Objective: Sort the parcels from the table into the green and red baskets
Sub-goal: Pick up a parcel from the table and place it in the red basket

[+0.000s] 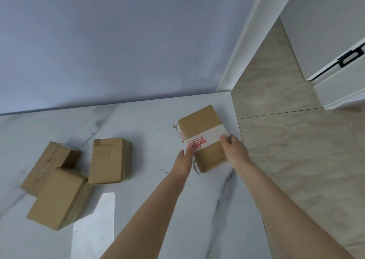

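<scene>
A brown cardboard parcel (201,128) with a white tape band and red print lies near the right edge of the white marble table (150,120). My left hand (184,160) holds its near left side, thumb on top of the tape. My right hand (236,150) grips its right edge, fingers curled over the tape. Three more brown parcels lie at the left: one flat (108,160), one partly open (49,164) behind, and one (57,197) overlapping it in front. No basket is in view.
A grey wall (118,41) stands behind the table. Tiled floor (296,150) lies to the right past the table's edge, with a white door frame (252,37) and white cabinet (335,41) beyond. A bright light patch falls on the near tabletop.
</scene>
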